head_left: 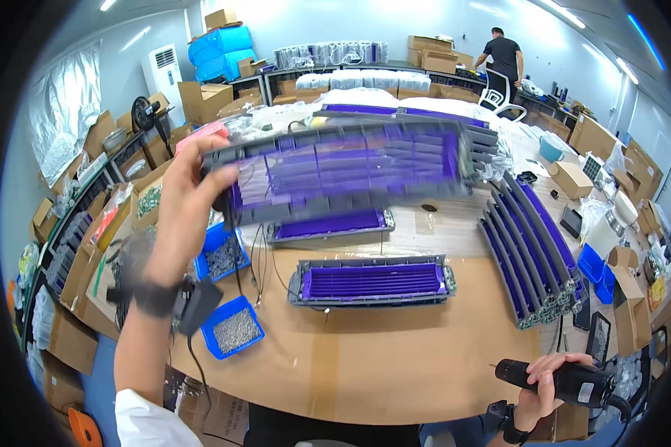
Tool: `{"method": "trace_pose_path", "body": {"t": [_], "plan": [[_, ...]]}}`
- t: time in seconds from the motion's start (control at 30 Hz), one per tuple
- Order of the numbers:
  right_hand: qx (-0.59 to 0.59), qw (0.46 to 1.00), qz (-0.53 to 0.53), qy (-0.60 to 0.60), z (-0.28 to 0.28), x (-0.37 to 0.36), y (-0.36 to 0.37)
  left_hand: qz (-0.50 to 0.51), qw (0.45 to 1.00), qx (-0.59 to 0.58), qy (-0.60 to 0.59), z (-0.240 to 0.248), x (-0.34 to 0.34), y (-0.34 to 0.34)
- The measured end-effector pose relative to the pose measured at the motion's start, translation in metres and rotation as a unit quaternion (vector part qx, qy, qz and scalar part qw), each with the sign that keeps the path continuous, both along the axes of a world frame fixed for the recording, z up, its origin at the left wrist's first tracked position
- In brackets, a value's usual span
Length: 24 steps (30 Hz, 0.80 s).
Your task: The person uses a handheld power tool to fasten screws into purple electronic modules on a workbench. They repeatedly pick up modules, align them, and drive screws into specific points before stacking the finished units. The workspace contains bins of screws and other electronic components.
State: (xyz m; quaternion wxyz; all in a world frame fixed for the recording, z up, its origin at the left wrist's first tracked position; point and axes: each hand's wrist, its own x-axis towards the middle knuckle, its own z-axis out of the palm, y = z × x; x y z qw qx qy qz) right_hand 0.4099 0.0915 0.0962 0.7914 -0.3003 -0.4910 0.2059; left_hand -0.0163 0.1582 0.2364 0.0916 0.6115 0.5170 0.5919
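My left hand (194, 190) is closed on the left end of a long grey frame with purple slats (328, 167), raised over the table and blurred by motion. At the lower right, my right hand (548, 380) grips a black electric screwdriver (585, 384), its bit pointing left. On the cardboard sheet between them lies a similar purple-slatted grey panel (373, 281), with a green circuit board at its right end. Behind it, another such panel (328, 225) is partly hidden below the raised frame.
A blue bin of screws (240, 328) and a blue bin of small dark parts (224, 253) stand at left. Several purple-grey panels are stacked (533, 257) at right, near blue bins (596, 272). A thin cable runs beside the middle panel. Another person (503, 56) stands at the back.
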Motion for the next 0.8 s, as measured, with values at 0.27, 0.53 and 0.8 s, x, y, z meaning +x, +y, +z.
{"method": "trace_pose_path", "body": {"t": [0.27, 0.53, 0.8], "plan": [[-0.022, 1.0, 0.007, -0.003, -0.015, 0.005, 0.01, -0.081, 0.983, -0.141, -0.085, -0.059, -0.08, 0.108], [-0.053, 0.998, -0.008, 0.015, -0.017, 0.005, 0.018, -0.07, 0.945, -0.307, -0.093, -0.146, -0.106, 0.144], [-0.055, 0.998, 0.016, -0.005, -0.008, -0.005, 0.016, 0.121, 0.904, -0.363, 0.189, -0.175, -0.117, 0.157]]}}
